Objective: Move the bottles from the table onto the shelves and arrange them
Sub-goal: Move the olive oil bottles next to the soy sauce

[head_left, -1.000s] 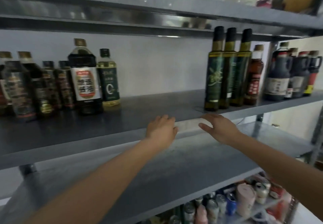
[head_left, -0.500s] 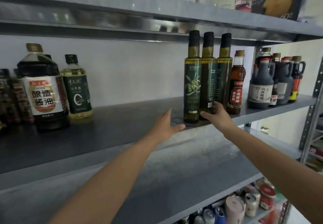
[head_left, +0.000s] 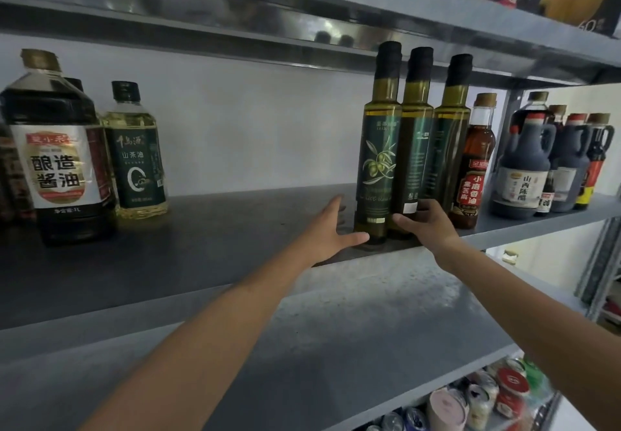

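Note:
Three tall dark-green olive oil bottles stand in a tight row on the middle shelf [head_left: 218, 229]: the first [head_left: 378, 162], the second [head_left: 415, 148] and the third [head_left: 448, 148]. My left hand [head_left: 327, 232] lies flat on the shelf with straight fingers, its thumb against the foot of the first bottle. My right hand [head_left: 425, 225] curls round the base of the second bottle, thumb in front between the first two bottles, fingers reaching behind. A sesame oil bottle [head_left: 473, 168] stands just right of the row.
A big soy sauce bottle [head_left: 57, 162] and a camellia oil bottle [head_left: 136, 158] stand at the shelf's left. Dark vinegar jugs [head_left: 524, 175] crowd the right end. The upper shelf [head_left: 302, 4] hangs just above the bottle caps. Cans [head_left: 487, 397] sit far below.
Both hands rose from the shelf's front edge to the olive oil bottles. My right hand closed round the second bottle's base, and my left hand came up against the first one.

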Demonstrator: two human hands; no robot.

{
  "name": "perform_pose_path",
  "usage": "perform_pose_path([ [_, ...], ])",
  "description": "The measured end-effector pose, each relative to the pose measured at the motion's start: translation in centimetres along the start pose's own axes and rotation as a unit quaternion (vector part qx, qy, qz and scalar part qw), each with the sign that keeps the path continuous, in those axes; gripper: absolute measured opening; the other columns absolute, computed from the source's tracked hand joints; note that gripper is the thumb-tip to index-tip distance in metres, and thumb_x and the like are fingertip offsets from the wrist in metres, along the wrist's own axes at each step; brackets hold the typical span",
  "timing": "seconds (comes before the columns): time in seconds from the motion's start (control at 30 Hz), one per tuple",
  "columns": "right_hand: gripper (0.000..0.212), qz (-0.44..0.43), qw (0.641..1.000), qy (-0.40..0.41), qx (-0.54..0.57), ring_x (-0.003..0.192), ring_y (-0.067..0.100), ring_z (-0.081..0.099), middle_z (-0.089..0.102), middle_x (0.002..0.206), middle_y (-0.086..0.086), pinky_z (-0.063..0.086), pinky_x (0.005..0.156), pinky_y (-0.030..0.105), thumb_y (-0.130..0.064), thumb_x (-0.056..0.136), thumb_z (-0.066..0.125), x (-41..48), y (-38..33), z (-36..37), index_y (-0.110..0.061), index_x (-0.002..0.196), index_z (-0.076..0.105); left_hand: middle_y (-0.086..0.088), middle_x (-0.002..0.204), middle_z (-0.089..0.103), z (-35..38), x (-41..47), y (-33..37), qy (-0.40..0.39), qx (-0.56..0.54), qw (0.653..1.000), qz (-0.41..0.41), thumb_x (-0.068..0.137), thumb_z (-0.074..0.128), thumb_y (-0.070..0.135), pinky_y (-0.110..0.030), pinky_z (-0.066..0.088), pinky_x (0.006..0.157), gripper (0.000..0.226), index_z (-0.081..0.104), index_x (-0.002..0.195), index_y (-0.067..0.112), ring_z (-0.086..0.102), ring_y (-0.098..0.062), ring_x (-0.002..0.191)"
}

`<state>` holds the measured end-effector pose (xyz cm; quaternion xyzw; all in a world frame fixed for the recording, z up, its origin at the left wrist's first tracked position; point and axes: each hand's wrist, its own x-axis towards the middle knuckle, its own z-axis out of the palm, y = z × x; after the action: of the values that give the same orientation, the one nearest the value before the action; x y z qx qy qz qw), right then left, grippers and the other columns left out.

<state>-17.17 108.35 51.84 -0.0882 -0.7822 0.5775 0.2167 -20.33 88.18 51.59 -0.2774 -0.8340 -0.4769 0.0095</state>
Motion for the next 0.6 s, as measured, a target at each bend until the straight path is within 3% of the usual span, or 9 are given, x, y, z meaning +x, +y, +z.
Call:
perform_pose_path([
  [0.13,0.07,-0.013,0.999,-0.019,-0.04,0.114,0.022,0.049,0.048,0.129,0.007,0.042,0.095,0.035,-0.028,0.072,0.079,0.3,0.0,0.6,-0.015,0.128,0.039,-0.004,0.148,0.038,0.0,-0.1,0.0,0.012,-0.019,1.0,0.015,0.079,0.075,0.024,-0.046,0.039,0.108,0.09,0.017,0.149,0.021,0.042,-0.019,0.133],
  [0.27,0.071,-0.003,0.991,-0.131,-0.003,0.123,0.023,0.048,0.052,0.133,0.005,0.037,0.104,0.039,0.002,0.076,0.071,0.3,-0.1,-0.3,-0.017,0.136,0.039,-0.006,0.142,0.046,0.0,-0.2,0.1,0.009,-0.014,1.0,0.024,0.081,0.073,0.023,-0.046,0.042,0.105,0.087,0.019,0.149,0.023,0.047,-0.02,0.128],
  [0.33,0.068,0.003,0.99,-0.14,0.025,0.124,0.025,0.049,0.055,0.132,0.008,0.037,0.107,0.041,0.009,0.076,0.067,0.2,-0.2,-0.8,-0.013,0.136,0.043,-0.008,0.139,0.049,0.0,-0.2,0.2,0.007,-0.008,1.0,0.028,0.082,0.072,0.02,-0.046,0.042,0.105,0.084,0.019,0.148,0.024,0.049,-0.02,0.125],
  [0.43,0.07,-0.002,0.998,-0.058,-0.036,0.115,0.021,0.05,0.054,0.123,0.003,0.041,0.1,0.038,-0.008,0.067,0.081,0.0,0.0,0.3,-0.011,0.127,0.046,-0.006,0.138,0.049,0.0,-0.4,0.4,0.011,0.008,0.999,0.03,0.085,0.069,0.018,-0.043,0.042,0.105,0.081,0.018,0.147,0.028,0.049,-0.019,0.124],
  [0.5,0.086,-0.016,0.996,-0.022,-0.086,0.115,0.021,0.049,0.051,0.125,0.002,0.043,0.1,0.039,-0.027,0.053,0.09,-0.1,0.0,1.6,-0.017,0.125,0.043,-0.005,0.141,0.046,-0.3,-0.6,0.5,0.021,0.001,0.999,0.029,0.086,0.067,0.018,-0.04,0.041,0.105,0.079,0.018,0.147,0.026,0.047,-0.02,0.125],
  [0.57,0.099,-0.033,0.993,-0.069,-0.095,0.12,0.021,0.047,0.051,0.128,0.001,0.039,0.105,0.042,-0.038,0.043,0.09,-0.1,-0.3,2.1,-0.021,0.128,0.042,-0.004,0.144,0.043,-0.5,-0.7,0.6,0.029,-0.011,0.999,0.027,0.087,0.066,0.018,-0.039,0.038,0.107,0.075,0.02,0.147,0.023,0.045,-0.02,0.128],
  [0.6,0.095,-0.034,0.99,-0.112,-0.082,0.122,0.02,0.047,0.053,0.128,0.0,0.037,0.107,0.042,-0.032,0.049,0.09,-0.2,-0.8,2.0,-0.021,0.131,0.042,-0.004,0.145,0.042,-0.6,-0.8,0.6,0.031,-0.014,0.999,0.027,0.088,0.065,0.018,-0.037,0.037,0.107,0.073,0.021,0.146,0.021,0.044,-0.02,0.129],
])
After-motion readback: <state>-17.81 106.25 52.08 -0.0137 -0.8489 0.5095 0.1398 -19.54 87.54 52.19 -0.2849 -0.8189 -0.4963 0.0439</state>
